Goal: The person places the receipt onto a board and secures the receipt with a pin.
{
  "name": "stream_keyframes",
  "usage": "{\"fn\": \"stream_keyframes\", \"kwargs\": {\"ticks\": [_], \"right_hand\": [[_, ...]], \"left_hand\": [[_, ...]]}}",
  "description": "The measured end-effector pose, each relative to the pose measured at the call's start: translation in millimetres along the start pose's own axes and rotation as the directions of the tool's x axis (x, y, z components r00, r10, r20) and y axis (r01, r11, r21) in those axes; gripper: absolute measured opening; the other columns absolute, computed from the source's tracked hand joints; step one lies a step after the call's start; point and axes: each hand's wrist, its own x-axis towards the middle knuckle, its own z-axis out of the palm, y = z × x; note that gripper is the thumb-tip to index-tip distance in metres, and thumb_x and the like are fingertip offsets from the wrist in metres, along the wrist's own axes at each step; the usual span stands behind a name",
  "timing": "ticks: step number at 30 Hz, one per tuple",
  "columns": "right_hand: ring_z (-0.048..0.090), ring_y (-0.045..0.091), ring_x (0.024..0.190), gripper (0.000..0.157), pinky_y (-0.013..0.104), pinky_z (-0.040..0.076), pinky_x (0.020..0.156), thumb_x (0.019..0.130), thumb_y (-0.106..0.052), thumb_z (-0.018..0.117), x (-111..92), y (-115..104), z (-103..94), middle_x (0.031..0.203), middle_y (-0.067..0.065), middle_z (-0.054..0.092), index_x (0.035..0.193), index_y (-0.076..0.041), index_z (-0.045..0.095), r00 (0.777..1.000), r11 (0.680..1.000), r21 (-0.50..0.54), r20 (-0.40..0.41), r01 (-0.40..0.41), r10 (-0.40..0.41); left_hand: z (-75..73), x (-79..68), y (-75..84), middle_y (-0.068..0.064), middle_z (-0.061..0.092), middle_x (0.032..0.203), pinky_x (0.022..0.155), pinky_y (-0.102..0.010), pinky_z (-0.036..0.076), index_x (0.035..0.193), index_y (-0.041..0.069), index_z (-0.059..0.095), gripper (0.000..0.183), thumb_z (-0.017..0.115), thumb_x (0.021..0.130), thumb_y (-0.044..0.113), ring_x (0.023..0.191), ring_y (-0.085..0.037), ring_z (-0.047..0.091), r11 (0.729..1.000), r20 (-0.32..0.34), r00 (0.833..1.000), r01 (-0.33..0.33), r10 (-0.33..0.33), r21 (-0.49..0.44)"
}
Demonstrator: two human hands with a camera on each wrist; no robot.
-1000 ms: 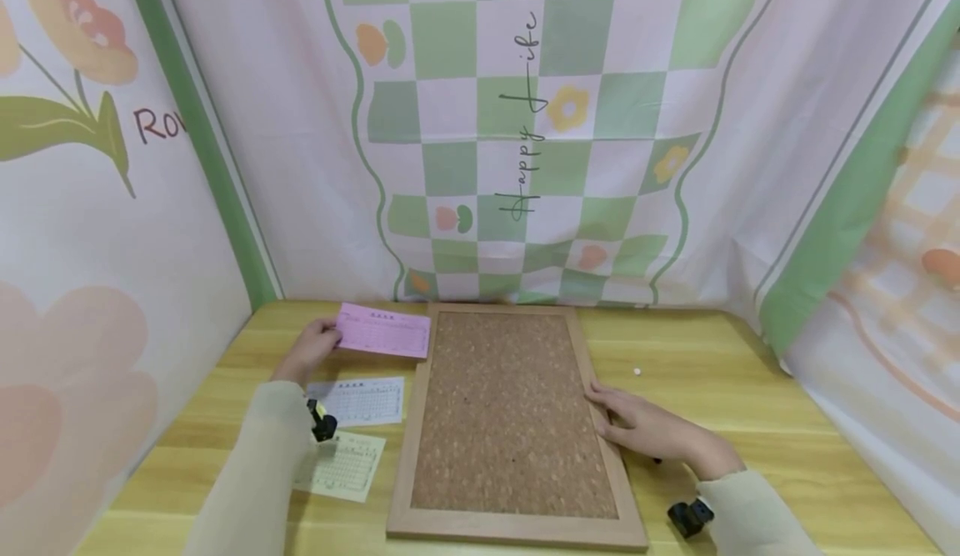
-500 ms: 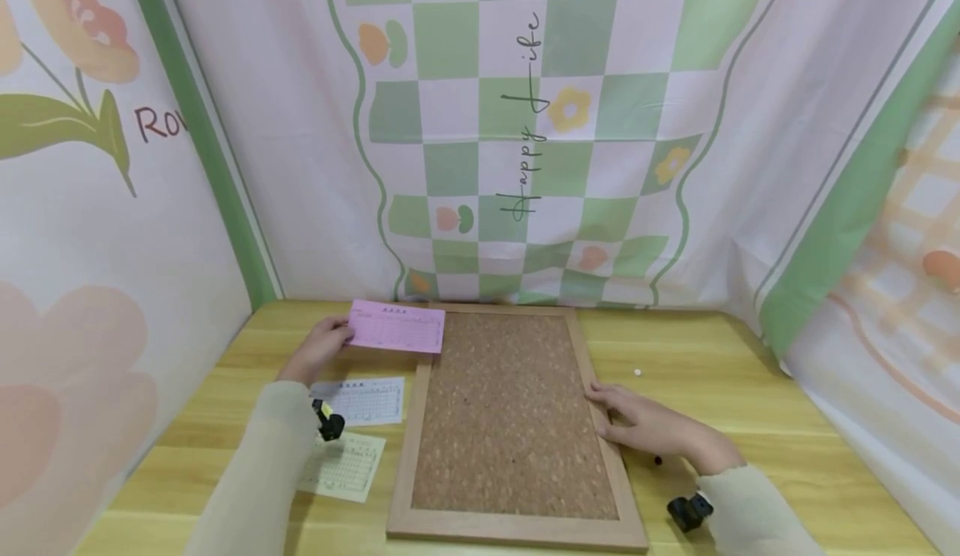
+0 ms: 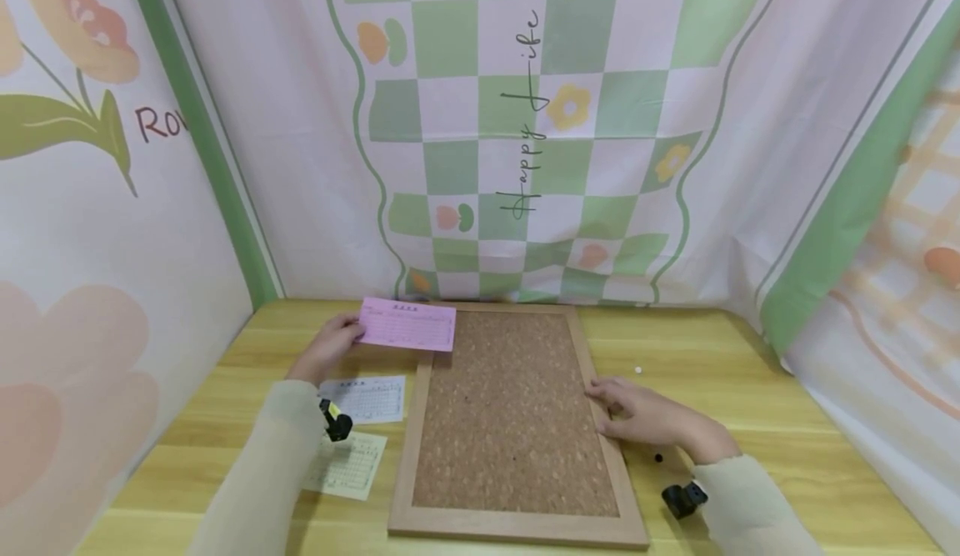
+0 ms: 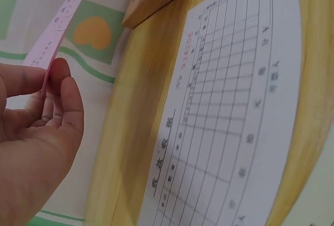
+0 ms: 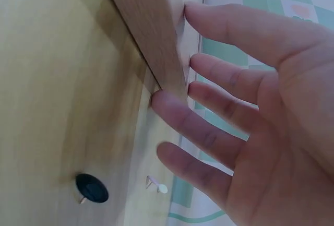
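My left hand [image 3: 327, 349] pinches the left end of a pink printed slip [image 3: 407, 325], its far end overlapping the cork board's upper left corner in the head view. In the left wrist view, thumb and fingers grip the edge of the pink paper [image 4: 60, 25]. The wood-framed cork board [image 3: 517, 414] lies lengthwise in front of me. On its right side, my right hand [image 3: 645, 413] rests fingertips against the frame. The right wrist view shows those fingers [image 5: 224, 72] spread and loosely extended at the wooden frame [image 5: 151, 22].
Left of the board lie a white printed form [image 3: 371, 400] and a pale yellow one [image 3: 347, 466], partly behind my left sleeve. To the right are a black thumbtack [image 5: 92, 188] and a white thumbtack [image 5: 162, 188]. A patterned curtain [image 3: 570, 164] hangs behind the table.
My left hand has carried the pink slip rightward, from beside the board to over its upper left corner. My right hand stays at the frame.
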Motion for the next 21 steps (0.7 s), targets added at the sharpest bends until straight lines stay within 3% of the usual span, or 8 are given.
{"fn": "stream_keyframes", "kwargs": {"ticks": [9, 15, 21], "right_hand": [[0.059, 0.036, 0.108, 0.046, 0.049, 0.051, 0.089, 0.098, -0.026, 0.066, 5.8, -3.2, -2.2, 0.131, 0.022, 0.052, 0.133, 0.002, 0.057, 0.997, 0.998, -0.057, -0.081, 0.005, -0.01], [0.061, 0.026, 0.103, 0.036, 0.037, 0.053, 0.08, 0.101, -0.025, 0.062, 11.9, -4.4, -5.4, 0.123, 0.015, 0.059, 0.128, 0.0, 0.062, 0.993, 0.999, -0.041, -0.121, 0.004, -0.009], [0.063, 0.025, 0.101, 0.027, 0.04, 0.054, 0.08, 0.102, -0.017, 0.06, 18.5, -4.3, -8.3, 0.117, 0.012, 0.067, 0.122, 0.0, 0.066, 0.987, 0.995, -0.086, -0.148, 0.054, -0.067]], "left_hand": [[12.9, -0.8, 3.6, -0.024, 0.048, 0.14, 0.111, -0.047, 0.035, 0.149, -0.007, 0.034, 0.046, 0.04, 0.107, 0.014, 0.129, -0.035, 0.047, 0.999, 0.033, 0.999, -0.004, 0.005, -0.05], [20.5, 0.5, 4.1, -0.024, 0.049, 0.138, 0.109, -0.046, 0.037, 0.146, -0.008, 0.037, 0.044, 0.041, 0.107, 0.011, 0.126, -0.034, 0.049, 0.997, 0.04, 0.999, -0.013, 0.016, -0.081], [26.3, 1.2, 2.7, -0.022, 0.052, 0.134, 0.109, -0.047, 0.037, 0.143, -0.007, 0.042, 0.041, 0.042, 0.107, 0.012, 0.123, -0.032, 0.051, 0.997, 0.049, 0.998, -0.029, 0.033, -0.073]]}}
